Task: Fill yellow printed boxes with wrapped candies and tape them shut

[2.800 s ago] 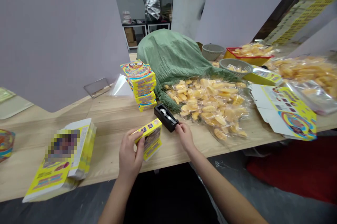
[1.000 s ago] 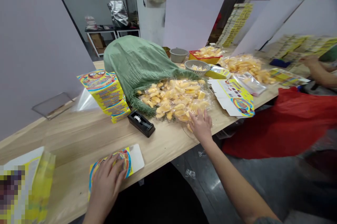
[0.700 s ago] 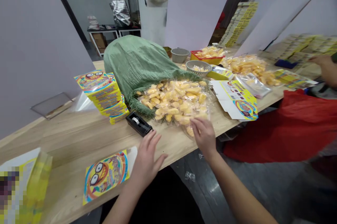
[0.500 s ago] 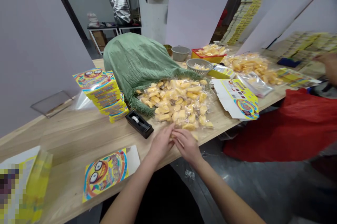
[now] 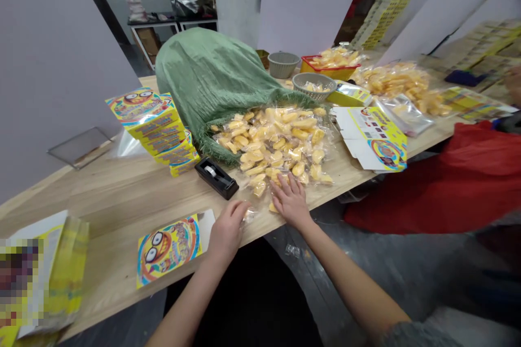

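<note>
A clear plastic bag of yellow dried fruit pieces (image 5: 272, 146) lies open on the wooden table (image 5: 101, 195), spilling from a green mesh sack (image 5: 215, 75). My right hand (image 5: 290, 200) rests palm down on the bag's front edge with its fingers apart. My left hand (image 5: 228, 230) sits at the table's front edge, its fingers closed on a crumpled corner of the clear plastic. A flat printed yellow box blank (image 5: 169, 249) lies just left of that hand. A black tape dispenser (image 5: 215, 177) stands beyond it.
A stack of yellow printed boxes (image 5: 154, 130) stands beside the sack. An unfolded box (image 5: 376, 138), grey baskets (image 5: 313, 85) and a red tray (image 5: 331, 62) lie further along. A red cloth (image 5: 439, 184) hangs past the table's edge. A co-worker's hand (image 5: 513, 83) shows at the far right.
My hands, together at the bag's front edge earlier, have moved apart. The right now lies flat on the bag, and the left has drawn back toward the box blank.
</note>
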The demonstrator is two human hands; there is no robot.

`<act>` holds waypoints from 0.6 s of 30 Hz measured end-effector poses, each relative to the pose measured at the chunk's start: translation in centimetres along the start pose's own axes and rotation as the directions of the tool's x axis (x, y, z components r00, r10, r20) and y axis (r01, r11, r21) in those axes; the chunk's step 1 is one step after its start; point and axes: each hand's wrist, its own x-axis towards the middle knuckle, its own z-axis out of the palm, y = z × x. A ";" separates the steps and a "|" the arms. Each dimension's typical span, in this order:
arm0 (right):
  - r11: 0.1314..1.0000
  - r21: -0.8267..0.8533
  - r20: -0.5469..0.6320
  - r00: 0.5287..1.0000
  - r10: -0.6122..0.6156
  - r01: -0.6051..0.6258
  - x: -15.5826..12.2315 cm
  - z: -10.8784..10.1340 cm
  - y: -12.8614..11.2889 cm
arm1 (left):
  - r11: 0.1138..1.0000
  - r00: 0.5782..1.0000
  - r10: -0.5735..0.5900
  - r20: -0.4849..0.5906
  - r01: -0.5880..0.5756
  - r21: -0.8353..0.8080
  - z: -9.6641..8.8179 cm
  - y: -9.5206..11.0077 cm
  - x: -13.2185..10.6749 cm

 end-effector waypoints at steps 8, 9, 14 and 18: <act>0.943 0.210 -0.017 0.966 -0.259 0.257 1.1 -3.3 -3.7 | 0.985 0.996 -0.079 -0.041 0.072 -0.159 -2.7 -1.3 -0.7; 0.908 0.254 0.016 0.937 -0.348 0.333 1.4 -3.4 -4.7 | 0.982 0.998 -0.056 -0.028 0.050 -0.182 -2.8 -1.2 -0.5; 0.856 0.438 0.058 0.941 -0.333 0.275 4.4 -2.1 -6.5 | 0.967 0.997 -0.048 -0.059 0.032 -0.253 -3.8 0.6 0.9; 0.762 0.634 0.080 0.970 -0.230 0.129 5.8 -1.9 -3.6 | 0.802 0.912 -0.308 -0.273 0.095 -0.589 -6.3 1.4 1.8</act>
